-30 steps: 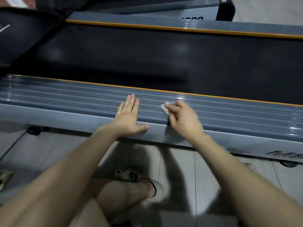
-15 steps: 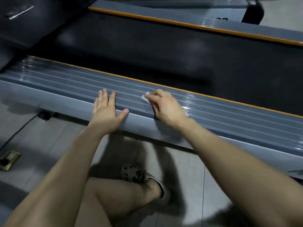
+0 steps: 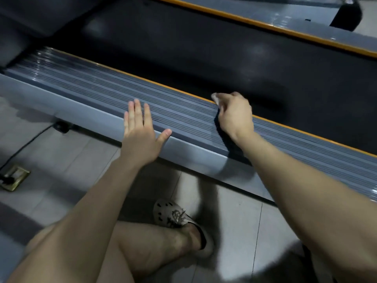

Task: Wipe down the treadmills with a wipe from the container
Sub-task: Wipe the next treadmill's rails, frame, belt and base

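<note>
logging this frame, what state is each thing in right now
left hand: open, flat on the grey side rail
right hand: gripping the wipe at the rail's orange edge
wipe: bunched, mostly hidden by fingers
treadmill belt: bare
power cord: lying on the floor tiles

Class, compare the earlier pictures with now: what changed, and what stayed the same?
The right hand, gripping the wipe, slid across the ribbed side rail, away from the person, up to the orange strip. The left hand stayed flat on the rail's near edge.
</note>
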A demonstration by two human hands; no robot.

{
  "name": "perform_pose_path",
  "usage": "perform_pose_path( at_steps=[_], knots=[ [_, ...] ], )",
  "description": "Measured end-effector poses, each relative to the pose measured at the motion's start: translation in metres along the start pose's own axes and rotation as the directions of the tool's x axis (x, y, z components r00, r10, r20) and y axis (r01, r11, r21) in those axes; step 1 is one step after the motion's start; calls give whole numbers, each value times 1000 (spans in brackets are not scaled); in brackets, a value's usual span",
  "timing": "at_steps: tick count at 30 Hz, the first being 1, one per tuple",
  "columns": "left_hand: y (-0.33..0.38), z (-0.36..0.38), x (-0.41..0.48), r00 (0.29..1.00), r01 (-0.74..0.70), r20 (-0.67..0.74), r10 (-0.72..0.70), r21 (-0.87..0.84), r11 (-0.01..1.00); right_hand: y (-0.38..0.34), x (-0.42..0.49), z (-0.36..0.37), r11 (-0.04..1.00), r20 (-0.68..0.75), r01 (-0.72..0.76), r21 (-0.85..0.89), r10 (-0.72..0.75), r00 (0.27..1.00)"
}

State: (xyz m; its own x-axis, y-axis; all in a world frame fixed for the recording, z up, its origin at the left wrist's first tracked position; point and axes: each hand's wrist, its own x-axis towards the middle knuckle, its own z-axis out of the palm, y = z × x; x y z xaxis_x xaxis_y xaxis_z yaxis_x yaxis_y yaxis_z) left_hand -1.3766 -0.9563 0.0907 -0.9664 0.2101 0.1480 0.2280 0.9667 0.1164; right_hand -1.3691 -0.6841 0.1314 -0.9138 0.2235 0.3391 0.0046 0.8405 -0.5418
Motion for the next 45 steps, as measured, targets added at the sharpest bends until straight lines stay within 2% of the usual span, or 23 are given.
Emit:
perform_pose_path(
  at_steps=[2,3,5,7,9,11,13,15,17,18,19,23,24,25,27,29,32,33,37,39,42,43,45],
  knots=[
    [0,1,1,1000,5,6,-5,-1,1000,-29,-28,15,958,141,281,58,-287,948],
    [0,2,1,1000,8,3,-8,-3,1000,-38,-47,19,892,227,433,127,-451,863],
    [1,1,1,1000,12,-8,-12,-14,1000,-36,-51,16,831,251,529,173,-557,792],
    [2,-3,0,1000,11,-7,-11,-25,1000,-24,-27,12,963,99,248,106,-259,961],
    [3,-6,-1,1000,9,16,-8,-46,999,-25,-20,16,999,7,20,28,-20,1000],
    [5,-5,-3,1000,13,5,-13,-62,998,-45,-33,27,960,137,275,-49,-267,954],
    [6,-7,-3,1000,28,11,-27,-74,997,-48,-40,37,841,288,540,30,-525,801],
    [4,-13,-2,999,34,41,-30,-98,995,-39,-7,39,875,242,483,-15,-466,851],
    [-1,-22,-1,998,32,57,-24,-138,990,-36,21,36,982,103,147,-121,-135,985],
    [-5,-26,0,998,32,53,-24,-156,987,-41,22,38,983,93,90,-163,-76,993],
    [-11,-30,1,999,37,36,-31,-169,985,-52,15,41,971,144,182,-157,-160,977],
    [-31,-44,9,976,205,-26,-214,-198,959,-68,-17,48,723,393,687,73,-654,647],
    [-34,-46,9,963,258,-20,-268,-207,944,-60,0,52,731,371,682,13,-637,675],
    [-35,-46,8,952,294,-18,-305,-216,931,-55,19,55,811,309,579,-82,-532,788],
    [-35,-44,6,944,316,-26,-329,-221,923,-59,38,55,952,149,261,-160,-238,960],
    [-37,-45,7,943,313,-37,-331,-245,918,-80,21,61,911,176,400,-104,-379,909],
    [-43,-46,9,936,306,-88,-341,-275,911,-89,-19,60,669,361,742,-33,-685,633],
    [-44,-46,9,935,295,-115,-336,-276,915,-87,-13,60,659,379,751,-47,-684,624],
    [-46,-44,3,933,256,-174,-313,-286,923,-97,21,68,935,415,353,-42,-305,857],
    [-50,-47,3,926,258,-200,-320,-285,923,-111,3,67,903,443,426,53,-404,800],
    [-56,-44,3,901,314,-211,-380,-287,905,-102,-21,67,741,487,652,162,-635,600],
    [-56,-42,2,899,320,-203,-389,-304,897,-98,-8,70,742,476,658,126,-627,616],
    [-55,-36,0,897,311,-192,-397,-364,878,-100,28,79,882,439,471,10,-427,790]
  ],
)
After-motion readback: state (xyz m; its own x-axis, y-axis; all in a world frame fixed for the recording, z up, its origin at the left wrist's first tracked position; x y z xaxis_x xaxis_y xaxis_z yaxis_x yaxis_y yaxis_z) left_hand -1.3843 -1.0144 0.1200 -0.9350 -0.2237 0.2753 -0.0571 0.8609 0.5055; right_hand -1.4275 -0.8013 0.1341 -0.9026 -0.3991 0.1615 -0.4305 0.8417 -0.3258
